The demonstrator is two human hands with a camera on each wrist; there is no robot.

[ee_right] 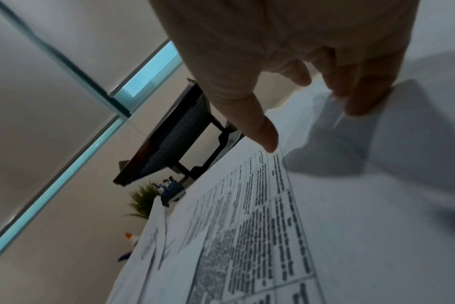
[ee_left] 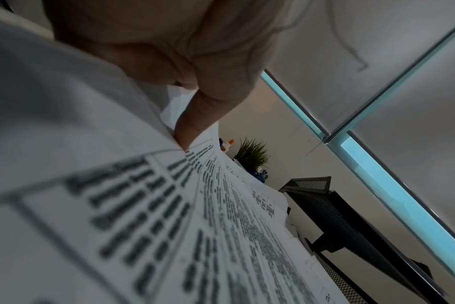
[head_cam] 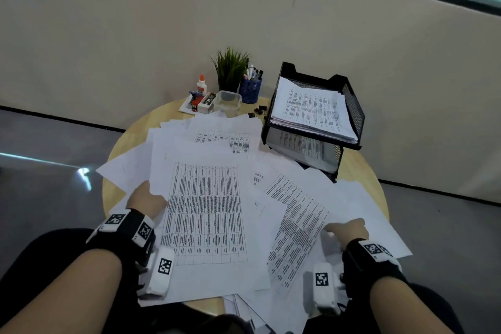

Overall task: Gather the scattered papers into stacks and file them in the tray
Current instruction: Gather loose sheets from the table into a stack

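Head view: a round wooden table [head_cam: 363, 171] is covered by loose printed papers [head_cam: 233, 160], overlapping at many angles. The left hand [head_cam: 147, 199] rests at the left edge of a large printed sheet [head_cam: 206, 211]; its fingers are hidden beneath the paper. The right hand [head_cam: 348, 228] lies on the sheets at the right, knuckles up, fingertips out of sight. Beyond both hands, past the spread, stands a black mesh tray [head_cam: 352, 106] with two tiers, each already holding a stack.

Left wrist view: the thumb [ee_left: 195, 121] presses down on the printed sheet's edge, apparently pinching it against fingers underneath, though those are not visible. The tray shows far beyond the thumb.

Right wrist view: the fingers [ee_right: 262, 131] are spread and fairly straight, tips touching or just above the paper; they grip nothing.

Likely risk: sheets near the person's body overhang the table edge, so sweeping the hands together could push some onto the floor. Pulling the pinched sheet alone may drag its neighbours askew.
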